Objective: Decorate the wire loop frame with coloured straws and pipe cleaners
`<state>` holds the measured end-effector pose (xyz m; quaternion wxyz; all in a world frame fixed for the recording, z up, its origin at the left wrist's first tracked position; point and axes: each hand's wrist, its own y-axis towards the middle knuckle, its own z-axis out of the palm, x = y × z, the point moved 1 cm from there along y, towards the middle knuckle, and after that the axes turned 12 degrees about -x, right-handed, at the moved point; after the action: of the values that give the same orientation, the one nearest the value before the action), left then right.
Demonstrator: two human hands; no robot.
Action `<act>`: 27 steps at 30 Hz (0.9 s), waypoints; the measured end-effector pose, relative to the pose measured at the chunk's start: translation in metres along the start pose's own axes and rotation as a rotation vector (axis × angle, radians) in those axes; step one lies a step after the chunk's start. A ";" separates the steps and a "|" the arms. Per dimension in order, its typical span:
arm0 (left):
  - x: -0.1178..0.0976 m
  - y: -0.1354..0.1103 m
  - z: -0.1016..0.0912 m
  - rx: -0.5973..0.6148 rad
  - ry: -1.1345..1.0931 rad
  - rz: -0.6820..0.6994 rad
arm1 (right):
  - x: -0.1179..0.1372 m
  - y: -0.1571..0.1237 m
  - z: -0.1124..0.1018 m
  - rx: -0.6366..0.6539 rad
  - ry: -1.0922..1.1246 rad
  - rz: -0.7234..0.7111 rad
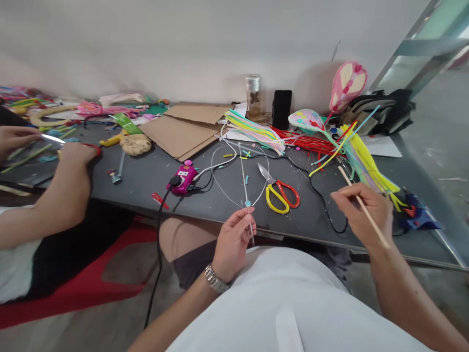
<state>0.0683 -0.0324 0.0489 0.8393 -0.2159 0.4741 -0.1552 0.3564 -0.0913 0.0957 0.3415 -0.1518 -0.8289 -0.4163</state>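
My left hand (232, 239) is closed in a pinch on the lower stem of a thin wire frame. This wire frame (244, 177) has a rounded loop with a straight rod up its middle, and a bit of light blue material at the join above my fingers. In my right hand (370, 210), a pale wooden stick (374, 227) is gripped at a slant over the table's right side. Between the two hands lie scissors (277, 195) with one yellow and one red handle, blades parted, touching neither hand.
A magenta power adapter (182, 178) with black cables sits left of the wire frame. Behind are cardboard (183, 127), pipe cleaners (256, 132), a bottle (253, 98) and a phone (282, 109). A blue tool (421, 215) lies right. Another person's hands (76, 151) work at left.
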 end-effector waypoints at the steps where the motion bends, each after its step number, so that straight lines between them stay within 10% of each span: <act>1: 0.000 0.001 0.000 -0.003 0.000 0.002 | -0.004 0.002 -0.002 0.019 -0.031 -0.095; 4: 0.001 0.002 -0.002 -0.007 -0.001 -0.009 | -0.014 0.009 -0.013 -0.029 -0.062 -0.225; 11: 0.002 0.005 -0.005 -0.015 0.034 -0.048 | -0.024 0.012 -0.062 -0.330 -0.200 -0.046; 19: -0.003 0.004 0.002 -0.108 0.138 -0.120 | -0.035 0.008 -0.095 -0.211 0.139 0.141; 27: -0.009 0.009 -0.006 -0.156 0.237 -0.015 | -0.036 0.002 -0.082 -0.230 0.331 0.275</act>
<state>0.0588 -0.0220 0.0481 0.7568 -0.2641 0.5791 -0.1488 0.4198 -0.1538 0.1062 0.5065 -0.2310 -0.6803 -0.4768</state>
